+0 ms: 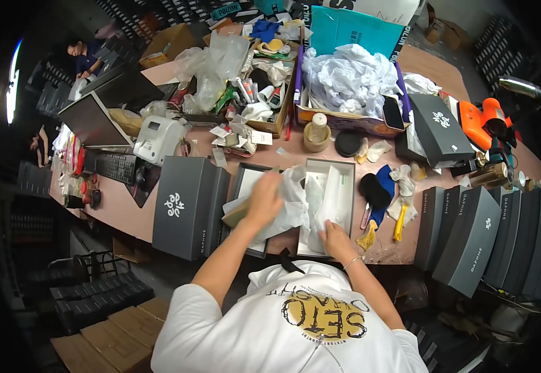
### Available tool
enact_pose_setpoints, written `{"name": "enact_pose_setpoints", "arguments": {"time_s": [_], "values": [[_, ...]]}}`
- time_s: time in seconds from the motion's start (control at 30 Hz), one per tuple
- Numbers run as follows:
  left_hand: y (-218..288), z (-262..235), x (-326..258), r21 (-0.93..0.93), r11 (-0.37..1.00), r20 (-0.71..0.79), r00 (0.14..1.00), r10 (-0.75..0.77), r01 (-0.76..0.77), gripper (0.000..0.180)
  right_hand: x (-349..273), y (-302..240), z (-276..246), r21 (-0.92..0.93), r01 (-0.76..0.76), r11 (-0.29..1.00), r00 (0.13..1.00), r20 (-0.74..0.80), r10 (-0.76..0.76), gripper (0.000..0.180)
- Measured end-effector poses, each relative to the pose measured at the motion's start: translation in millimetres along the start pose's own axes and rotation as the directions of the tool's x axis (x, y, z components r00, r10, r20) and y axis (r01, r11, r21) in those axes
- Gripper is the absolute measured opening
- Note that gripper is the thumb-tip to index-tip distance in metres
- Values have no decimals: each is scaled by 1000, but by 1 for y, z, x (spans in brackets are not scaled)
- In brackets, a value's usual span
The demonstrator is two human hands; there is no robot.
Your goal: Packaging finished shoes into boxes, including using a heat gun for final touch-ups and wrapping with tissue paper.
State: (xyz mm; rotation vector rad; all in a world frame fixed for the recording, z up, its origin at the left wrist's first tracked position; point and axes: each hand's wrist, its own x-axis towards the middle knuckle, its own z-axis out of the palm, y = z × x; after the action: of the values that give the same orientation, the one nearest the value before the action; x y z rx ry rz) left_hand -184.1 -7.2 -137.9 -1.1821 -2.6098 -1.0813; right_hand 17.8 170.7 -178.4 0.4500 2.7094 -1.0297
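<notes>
My left hand (265, 200) is closed above an open grey box bottom (242, 180). A flat tan piece (236, 214) shows beneath it, and crumpled white tissue paper (290, 198) lies against its right side. I cannot make out exactly what the fingers grip. A second open grey box (349, 177) stands to the right, lined with white paper. My right hand (337, 241) is at that box's near right part, its thumb and fingers closed on the white wrapping paper (315, 214) inside.
Closed dark grey shoeboxes (186, 205) stand at left, with a row of more (469, 242) at right. A blue cloth (383, 186), black sponge and yellow-handled tool (399, 222) lie beside the right box. Behind are a bottle (317, 132), a paper-filled carton (352, 78) and a label printer (160, 140).
</notes>
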Motion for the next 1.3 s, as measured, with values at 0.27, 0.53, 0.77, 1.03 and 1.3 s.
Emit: {"name": "enact_pose_setpoints", "arguments": {"time_s": [0.27,0.53,0.77,1.03,1.3], "values": [[-42,-54,-52,71,911,260,874,-411,407,39,-7,-29,-36,32,181,983,974,-141,-175,51],[96,-76,-11,-717,346,651,759,22,605,39,-17,-59,-58,912,-403,-78,804,311,-507,81],[13,2,78,6,988,83,984,-157,157,31,-77,-19,-87,949,-301,95,920,316,-232,69],[-41,-51,73,-228,887,60,915,-399,402,19,-80,-31,-90,873,-293,-390,943,197,-267,67],[11,-168,29,-616,712,-133,846,-516,337,18,-52,-44,-112,904,-382,-194,863,274,-424,71]]}}
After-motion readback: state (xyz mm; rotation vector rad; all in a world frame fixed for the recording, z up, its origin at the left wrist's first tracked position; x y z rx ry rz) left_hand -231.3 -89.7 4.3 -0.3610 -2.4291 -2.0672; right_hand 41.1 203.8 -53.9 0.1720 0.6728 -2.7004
